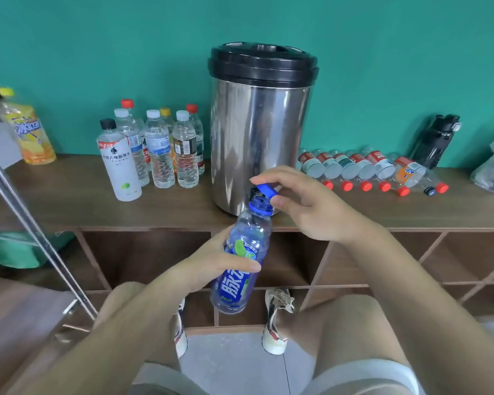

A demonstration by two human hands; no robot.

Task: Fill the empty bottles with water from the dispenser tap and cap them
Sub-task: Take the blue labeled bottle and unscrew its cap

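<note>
Left hand (211,259) grips blue bottle (241,260) (tilted); right hand (303,206) pinches cap (266,190).

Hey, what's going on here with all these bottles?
A person faces a steel water dispenser on a wooden counter. The left hand grips a blue bottle, tilted, near the dispenser's base. The right hand pinches a blue cap just above the bottle's open mouth. Capped standing bottles sit left of the dispenser; lying bottles form a row on its right.
</note>
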